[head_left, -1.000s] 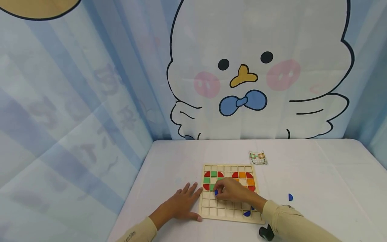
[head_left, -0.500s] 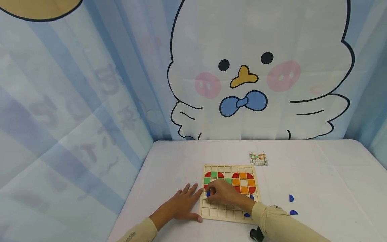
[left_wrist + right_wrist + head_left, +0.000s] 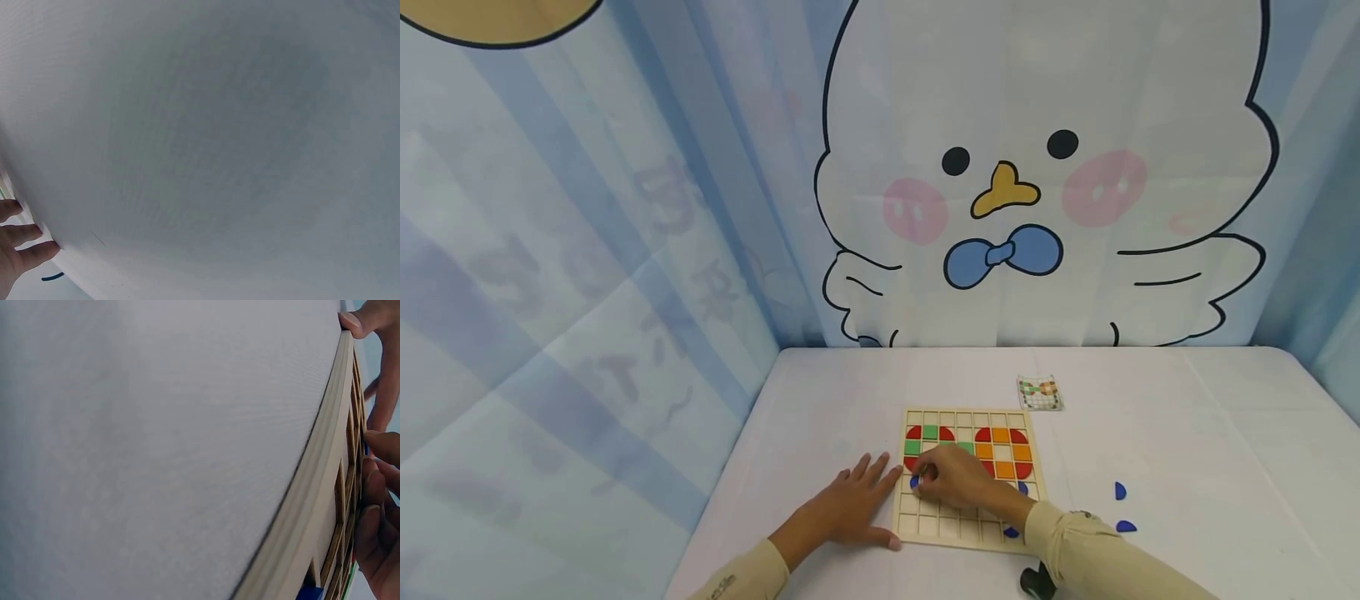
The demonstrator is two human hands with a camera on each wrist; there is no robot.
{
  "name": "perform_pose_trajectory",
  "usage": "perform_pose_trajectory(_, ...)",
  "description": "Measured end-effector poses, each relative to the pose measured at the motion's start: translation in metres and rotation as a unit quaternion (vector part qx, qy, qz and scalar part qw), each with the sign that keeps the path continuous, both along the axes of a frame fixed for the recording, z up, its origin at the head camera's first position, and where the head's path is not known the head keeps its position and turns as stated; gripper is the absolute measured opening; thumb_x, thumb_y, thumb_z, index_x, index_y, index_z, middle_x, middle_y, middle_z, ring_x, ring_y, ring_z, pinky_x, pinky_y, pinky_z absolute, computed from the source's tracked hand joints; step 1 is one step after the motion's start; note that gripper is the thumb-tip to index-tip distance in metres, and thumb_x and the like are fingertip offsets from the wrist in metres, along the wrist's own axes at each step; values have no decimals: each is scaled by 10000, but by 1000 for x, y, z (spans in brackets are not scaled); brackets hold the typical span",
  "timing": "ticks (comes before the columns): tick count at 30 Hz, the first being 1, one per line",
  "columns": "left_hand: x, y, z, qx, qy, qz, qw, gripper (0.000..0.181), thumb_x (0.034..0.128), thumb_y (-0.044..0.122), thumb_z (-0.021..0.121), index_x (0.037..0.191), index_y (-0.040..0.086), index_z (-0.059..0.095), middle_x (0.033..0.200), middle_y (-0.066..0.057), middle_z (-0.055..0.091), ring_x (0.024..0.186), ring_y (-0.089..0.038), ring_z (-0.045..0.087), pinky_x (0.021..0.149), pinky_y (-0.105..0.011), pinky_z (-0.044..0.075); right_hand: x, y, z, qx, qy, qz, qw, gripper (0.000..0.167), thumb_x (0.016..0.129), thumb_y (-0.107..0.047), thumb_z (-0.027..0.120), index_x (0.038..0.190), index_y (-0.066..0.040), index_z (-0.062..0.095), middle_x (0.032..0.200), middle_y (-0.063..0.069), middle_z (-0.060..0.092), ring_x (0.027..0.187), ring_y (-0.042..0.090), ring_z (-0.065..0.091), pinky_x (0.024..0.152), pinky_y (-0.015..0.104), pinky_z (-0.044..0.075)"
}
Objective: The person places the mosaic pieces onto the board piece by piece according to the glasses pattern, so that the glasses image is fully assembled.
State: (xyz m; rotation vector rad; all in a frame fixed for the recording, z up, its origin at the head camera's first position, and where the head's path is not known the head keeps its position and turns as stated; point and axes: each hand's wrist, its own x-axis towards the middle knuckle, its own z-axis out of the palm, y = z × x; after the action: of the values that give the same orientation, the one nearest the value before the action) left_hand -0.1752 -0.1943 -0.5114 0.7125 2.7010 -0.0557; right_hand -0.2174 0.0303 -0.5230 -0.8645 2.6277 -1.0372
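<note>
A wooden grid board [image 3: 947, 528] lies on the table, with red, green and orange pieces set in its upper rows. My right hand [image 3: 958, 477] is over the left half of the board. Its thumb and fingers pinch a small blue rounded piece [image 3: 914, 482] at a cell in the leftmost column; in the right wrist view only a sliver of this blue piece [image 3: 366, 447] shows. My left hand [image 3: 853, 504] rests with spread fingers at the board's left edge, thumb by the lower left corner. More blue pieces [image 3: 1011, 532] lie on the board's right side, partly covered by my sleeve.
Two blue rounded pieces [image 3: 1121, 491] lie on the table right of the board. A small pattern card [image 3: 1040, 393] sits behind its far right corner. A dark object [image 3: 1037, 582] is near the front, partly behind my right sleeve. A printed curtain [image 3: 1000, 317] hangs behind the table.
My right hand has moved left across the board with the blue piece, to the leftmost column. A second blue piece on the table came out from behind the sleeve. My left hand stays put.
</note>
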Motion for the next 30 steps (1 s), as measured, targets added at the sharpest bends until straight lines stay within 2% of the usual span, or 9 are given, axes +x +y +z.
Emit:
perform_pose_trajectory(8,-1,-1,-1,16,4,4,10000,1057,789,860,503,1616,273,205,1689,-72,182,1521,-394,248,1116,-587,389,-2,-2,1,187,-56,-74,9998,127,861,-222,794,973,-165,773,762,-141,614,678,35,539,643,191,479)
perform_pose_trajectory(12,0,0,0,10,12,12,10000,1056,788,860,504,1615,270,213,1688,-68,186,1520,-391,253,1114,-586,392,-4,1,3,158,19,98,9998,146,867,-213,787,998,-150,770,775,-143,623,684,20,536,647,186,475)
perform_pose_trajectory(16,1,1,3,13,-21,82,10000,1048,784,851,526,1612,287,218,1690,-55,185,1522,-388,250,1116,-590,388,-5,13,8,-98,-68,356,9993,166,897,-191,751,1047,-120,755,795,-119,634,699,33,539,644,194,477)
perform_pose_trajectory(21,1,3,1,-19,-14,122,9999,1051,780,850,536,1613,294,215,1691,-48,181,1526,-380,243,1122,-584,383,-8,45,14,-174,-263,527,9981,139,939,-219,713,1057,-156,748,851,-140,641,747,49,553,683,203,489)
perform_pose_trajectory(25,0,4,-1,-47,-39,192,9998,1062,764,853,552,1611,308,214,1692,-36,178,1529,-372,239,1127,-582,380,-8,84,19,-270,-397,614,9970,158,952,-232,698,1076,-143,739,899,-110,659,726,49,532,639,206,474)
perform_pose_trajectory(30,-1,3,-4,-74,-60,213,9997,1075,754,871,533,1613,316,204,1694,-32,167,1532,-367,233,1131,-579,376,-7,137,22,-179,-580,432,9972,195,953,-238,695,1105,-117,721,951,-75,665,719,29,518,622,201,457)
